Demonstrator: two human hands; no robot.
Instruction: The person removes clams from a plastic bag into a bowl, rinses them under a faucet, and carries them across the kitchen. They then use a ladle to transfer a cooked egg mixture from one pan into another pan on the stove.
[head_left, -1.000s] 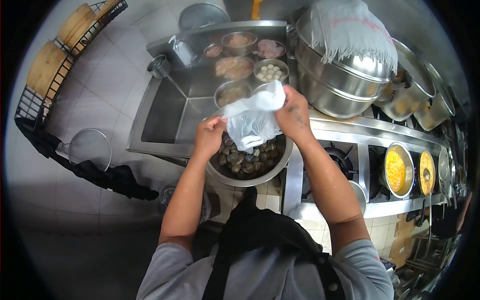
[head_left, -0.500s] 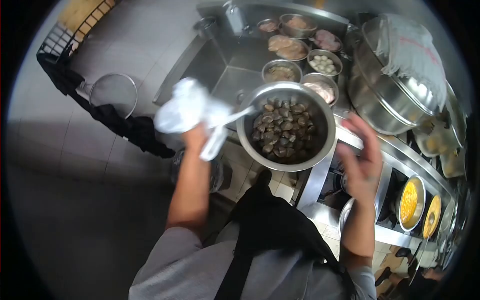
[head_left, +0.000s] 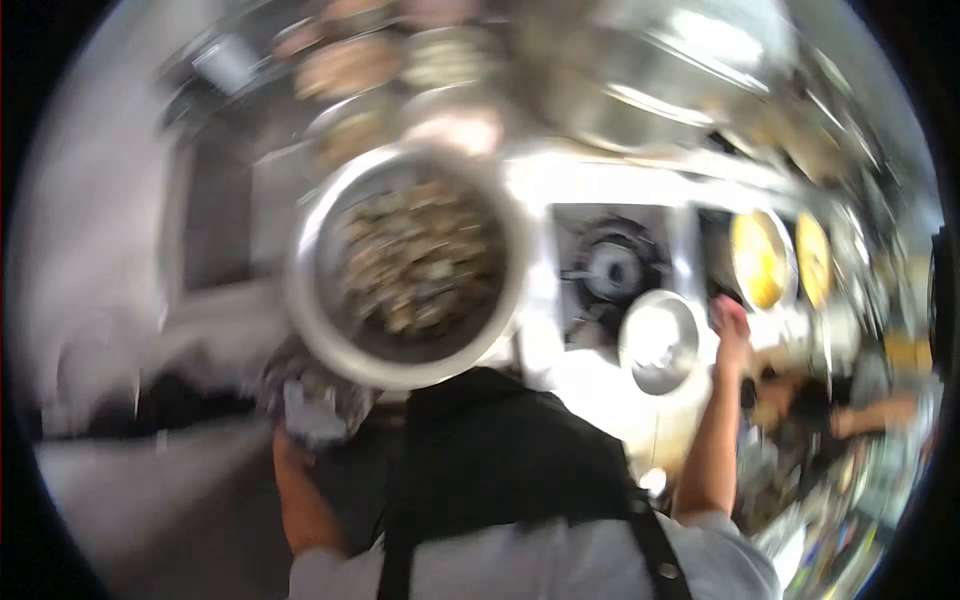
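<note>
Motion smears this view. My left hand [head_left: 290, 450] is low at the left, right at the edge of a crumpled white plastic bag [head_left: 315, 412], which overlaps a bin with a clear liner [head_left: 352, 398]. I cannot tell whether its fingers still grip the bag. My right hand [head_left: 731, 318] reaches out over the front of the stove, between a small metal bowl [head_left: 660, 345] and a pan of yellow food [head_left: 758, 260]; its fingers are blurred. A large steel bowl of clams [head_left: 425, 262] stands in front of me, with neither hand on it.
A gas burner [head_left: 612, 270] lies right of the clam bowl. Behind are food bowls [head_left: 350, 68], a sink [head_left: 215, 220] at left and a big steel pot [head_left: 640, 90]. A second yellow-filled pan [head_left: 813, 260] and another person's arm [head_left: 880, 412] are at right.
My view has swung right. My left hand, which held the white bag up by the sink, has dropped to the bin. The right hand has moved from beside the clam bowl to the stove front.
</note>
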